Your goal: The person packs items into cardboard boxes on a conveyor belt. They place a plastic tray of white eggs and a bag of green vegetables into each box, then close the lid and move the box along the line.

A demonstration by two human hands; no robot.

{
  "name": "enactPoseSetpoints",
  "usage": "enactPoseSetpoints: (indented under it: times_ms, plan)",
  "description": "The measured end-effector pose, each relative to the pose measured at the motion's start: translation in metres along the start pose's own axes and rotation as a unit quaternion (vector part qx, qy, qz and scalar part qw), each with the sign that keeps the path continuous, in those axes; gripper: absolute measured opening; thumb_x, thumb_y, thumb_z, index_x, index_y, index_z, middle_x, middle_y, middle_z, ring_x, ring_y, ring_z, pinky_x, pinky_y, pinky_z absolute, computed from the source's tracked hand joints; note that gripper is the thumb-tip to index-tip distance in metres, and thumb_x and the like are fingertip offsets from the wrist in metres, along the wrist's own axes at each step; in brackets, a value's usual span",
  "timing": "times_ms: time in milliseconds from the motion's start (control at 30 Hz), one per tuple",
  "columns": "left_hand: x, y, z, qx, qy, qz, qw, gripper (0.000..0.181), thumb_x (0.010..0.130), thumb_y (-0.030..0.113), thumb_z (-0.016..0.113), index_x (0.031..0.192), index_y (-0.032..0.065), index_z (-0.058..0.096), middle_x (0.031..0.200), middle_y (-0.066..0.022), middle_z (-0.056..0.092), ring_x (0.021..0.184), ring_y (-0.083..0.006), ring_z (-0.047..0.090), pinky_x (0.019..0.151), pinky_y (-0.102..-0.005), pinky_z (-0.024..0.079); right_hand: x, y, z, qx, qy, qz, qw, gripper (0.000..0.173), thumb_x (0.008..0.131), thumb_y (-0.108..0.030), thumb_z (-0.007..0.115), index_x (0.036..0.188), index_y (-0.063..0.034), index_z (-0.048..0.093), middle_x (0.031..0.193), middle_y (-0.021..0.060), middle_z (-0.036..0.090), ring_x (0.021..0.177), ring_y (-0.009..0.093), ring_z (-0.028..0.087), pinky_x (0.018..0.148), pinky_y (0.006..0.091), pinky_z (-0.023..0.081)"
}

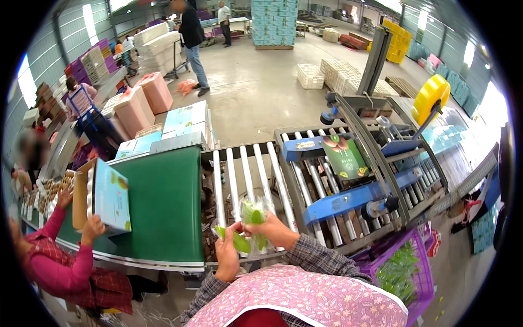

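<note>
Both of my hands are close together above the metal rollers (244, 171) of the conveyor. My left hand (227, 249) grips a green leaf (241, 243) between thumb and fingers. In my right hand (274, 231) is a clear plastic bag with green leaves (254, 216), its film hanging below the fingers. The two hands almost touch at the bag's left side. To the right, a green printed carton (345, 156) lies on the rollers between the blue side guides of a box taping machine (359, 196).
A co-worker at the left holds a blue and white carton (112, 196) on the green belt (163, 204). A purple crate (425, 269) of bagged leaves stands at my lower right. A yellow tape roll (431, 99) tops the machine. White crates (310, 76) stand on the floor beyond.
</note>
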State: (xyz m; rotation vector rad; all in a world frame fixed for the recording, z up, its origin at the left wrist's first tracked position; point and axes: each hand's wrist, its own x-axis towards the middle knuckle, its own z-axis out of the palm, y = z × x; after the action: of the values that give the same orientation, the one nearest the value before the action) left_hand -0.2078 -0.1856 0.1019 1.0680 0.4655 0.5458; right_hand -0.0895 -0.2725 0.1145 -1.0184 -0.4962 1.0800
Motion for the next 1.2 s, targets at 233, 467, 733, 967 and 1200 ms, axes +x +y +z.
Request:
enactPoseSetpoints:
  times_ms: [233,467,733,967,1200]
  plan:
    - [0.034,0.013,-0.039,0.071,-0.02,-0.001,0.997,0.037,0.091,0.028,0.035,0.108,-0.001,0.05,0.102,-0.0059,0.052,0.089,-0.0113,0.049,0.079,-0.0249,0.04,0.025,0.014,0.031,-0.059,0.094,0.005,0.994,0.02,0.072,-0.001,0.059,0.091,0.0023,0.054,0.077,0.0054,0.058,0.062,0.01,0.053,0.057,0.0233,0.045]
    - [0.074,0.027,-0.108,0.021,-0.193,0.031,0.98,0.042,0.091,0.031,0.029,0.116,0.0004,0.044,0.122,-0.0106,0.039,0.115,-0.0181,0.034,0.098,-0.0306,0.024,0.061,0.042,0.082,-0.144,0.065,0.003,0.987,0.026,0.067,0.005,0.06,0.092,0.0021,0.053,0.076,0.0064,0.058,0.063,0.012,0.055,0.055,0.024,0.046]
    - [0.249,0.178,-0.334,0.794,0.208,0.204,0.533,0.066,0.061,0.041,0.068,0.106,-0.0013,0.043,0.098,-0.0181,0.051,0.092,-0.031,0.05,0.076,-0.0403,0.041,0.047,0.041,0.05,-0.119,0.209,0.005,0.971,0.018,0.07,0.003,0.056,0.087,0.0019,0.052,0.074,0.0069,0.056,0.061,0.014,0.054,0.056,0.0256,0.046]
    - [0.255,0.185,-0.359,0.793,0.063,0.103,0.597,0.037,0.067,0.036,0.063,0.067,-0.0004,0.059,0.068,-0.0176,0.056,0.07,-0.033,0.055,0.061,-0.0416,0.044,0.014,0.034,0.028,-0.084,0.306,-0.037,0.948,0.018,0.07,0.0,0.057,0.087,0.0024,0.053,0.075,0.0071,0.057,0.06,0.014,0.055,0.055,0.0255,0.047]
    - [0.176,0.17,-0.322,0.785,-0.097,0.17,0.587,0.035,0.07,0.037,0.059,0.061,0.0035,0.056,0.06,-0.0148,0.054,0.062,-0.0337,0.053,0.055,-0.0421,0.042,0.018,0.017,0.012,-0.074,0.31,-0.029,0.947,0.017,0.07,0.0,0.057,0.086,0.0023,0.054,0.073,0.0063,0.057,0.06,0.014,0.055,0.057,0.0264,0.046]
